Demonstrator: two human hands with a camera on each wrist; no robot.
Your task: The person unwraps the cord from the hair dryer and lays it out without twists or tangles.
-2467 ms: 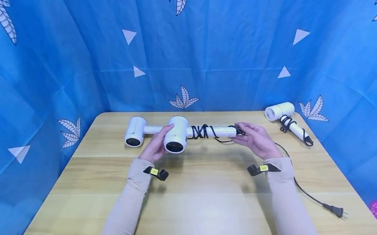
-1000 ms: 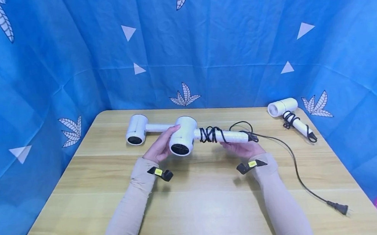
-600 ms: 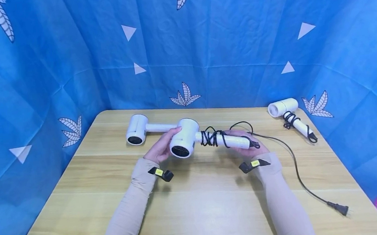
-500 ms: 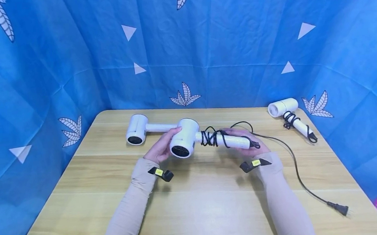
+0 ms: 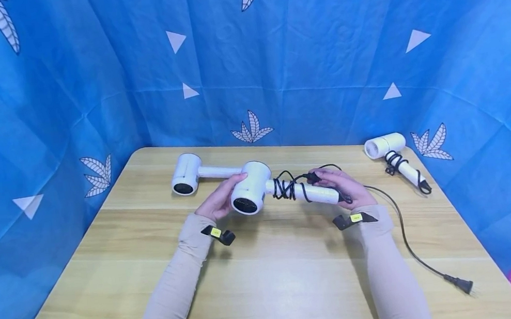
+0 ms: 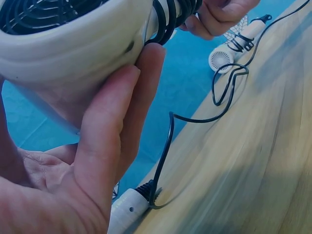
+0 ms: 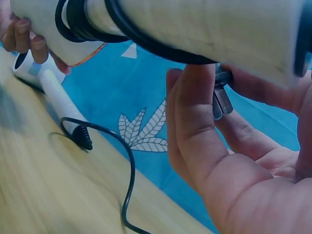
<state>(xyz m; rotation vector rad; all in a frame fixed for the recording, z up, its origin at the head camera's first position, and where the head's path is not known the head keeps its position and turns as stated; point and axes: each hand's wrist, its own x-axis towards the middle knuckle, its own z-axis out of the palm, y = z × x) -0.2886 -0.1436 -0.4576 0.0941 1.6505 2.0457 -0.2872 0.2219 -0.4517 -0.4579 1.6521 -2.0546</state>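
Observation:
My left hand grips the round head of a white hair dryer, which is held above the table with its handle pointing right. Black cord is wound in several turns around that handle. Just behind the handle, the fingers of my right hand pinch the cord's black plug. In the right wrist view the metal prongs of the plug show between thumb and fingers. The left wrist view shows fingers spread along the dryer's head, close to its dark grille.
A second white hair dryer lies at the back left; its loose cord runs right across the wooden table to a plug. A smaller hair dryer with wound cord lies at the back right. Blue curtains surround the table.
My right hand has gone from the handle's end to beneath and behind it, then back slightly right with the plug in its fingers. The held dryer's handle end has tipped down toward me.

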